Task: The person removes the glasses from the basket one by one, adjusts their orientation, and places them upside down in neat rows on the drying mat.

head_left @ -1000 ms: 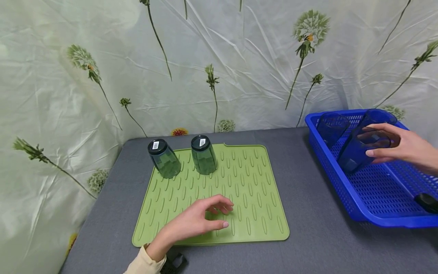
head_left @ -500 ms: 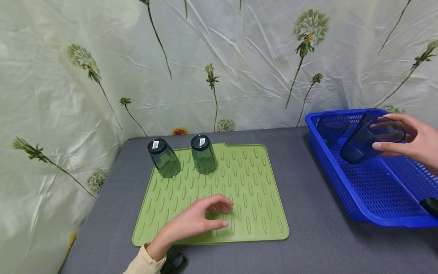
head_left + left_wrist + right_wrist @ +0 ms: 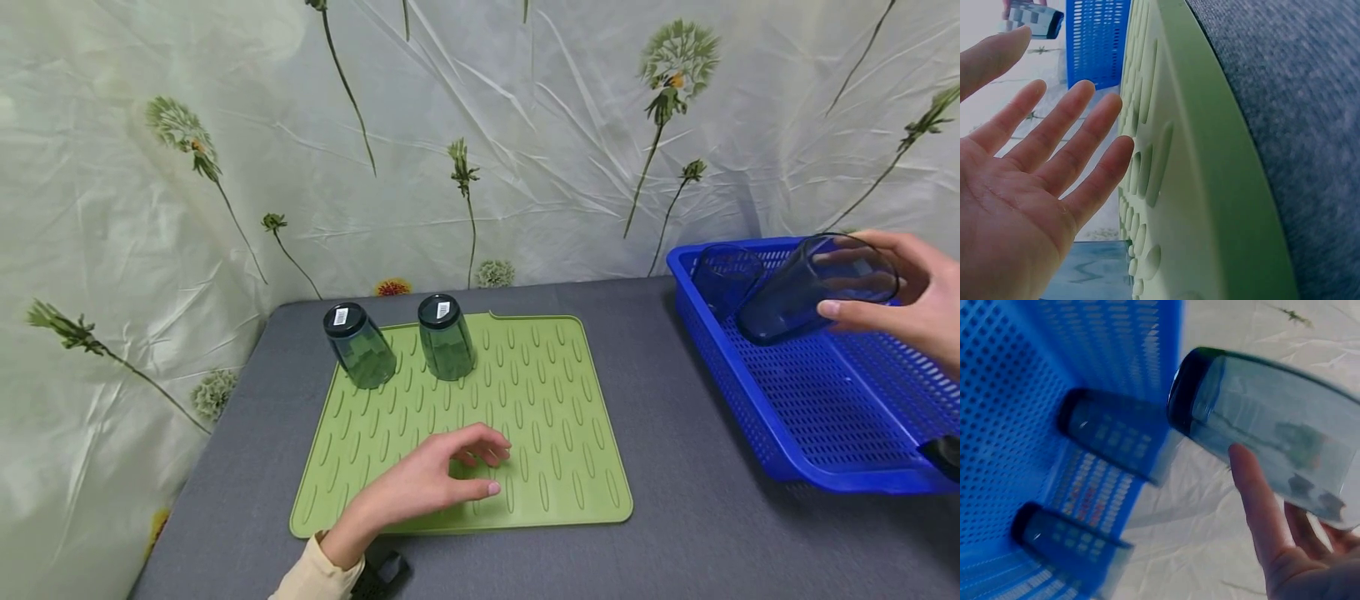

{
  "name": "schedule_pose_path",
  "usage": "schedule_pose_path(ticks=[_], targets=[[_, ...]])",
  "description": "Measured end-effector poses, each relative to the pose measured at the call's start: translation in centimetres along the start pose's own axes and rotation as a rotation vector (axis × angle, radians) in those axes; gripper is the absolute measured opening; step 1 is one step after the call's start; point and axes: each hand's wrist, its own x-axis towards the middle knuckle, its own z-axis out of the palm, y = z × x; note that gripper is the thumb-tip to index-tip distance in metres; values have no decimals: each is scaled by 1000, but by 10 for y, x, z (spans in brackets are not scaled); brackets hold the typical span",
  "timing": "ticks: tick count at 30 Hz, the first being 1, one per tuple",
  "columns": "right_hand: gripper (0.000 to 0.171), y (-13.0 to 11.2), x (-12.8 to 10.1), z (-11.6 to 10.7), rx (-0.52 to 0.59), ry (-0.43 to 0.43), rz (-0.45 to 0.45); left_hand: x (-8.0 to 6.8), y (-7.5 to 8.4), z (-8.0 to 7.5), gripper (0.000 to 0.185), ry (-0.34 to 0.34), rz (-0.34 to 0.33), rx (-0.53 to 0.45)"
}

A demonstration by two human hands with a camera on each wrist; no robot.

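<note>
In the head view my right hand (image 3: 918,304) grips a tinted drinking glass (image 3: 787,296), tilted with its mouth toward the palm, above the blue basket (image 3: 798,475). Two more glasses stand in the basket in the right wrist view: one glass (image 3: 1110,434) near the held one and another glass (image 3: 1066,547) farther off. My left hand (image 3: 431,479) hovers over the front of the green mat (image 3: 555,492), fingers loosely bent and holding nothing. At the mat's back left, one glass (image 3: 363,350) and a second glass (image 3: 447,342) stand upside down.
A grey cloth-covered table (image 3: 667,533) lies under the mat and basket. Behind it hangs a pale sheet (image 3: 555,167) with dandelion prints. The basket's near wall rises between the mat and the glasses inside.
My right hand has lifted the glass higher and tipped it further toward horizontal, moving slightly right and up. My left hand and the upside-down glasses have stayed put.
</note>
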Motion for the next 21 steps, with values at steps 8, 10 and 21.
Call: schedule_pose_path(ticks=[8, 10, 21], targets=[[64, -16, -3, 17, 394, 75, -54, -1, 2, -2, 39, 6, 2, -3], [62, -18, -3, 21, 539, 80, -93, -1, 2, -3, 39, 9, 4, -3], [56, -32, -14, 46, 770, 59, -185, -2, 2, -7, 39, 41, -23, -30]])
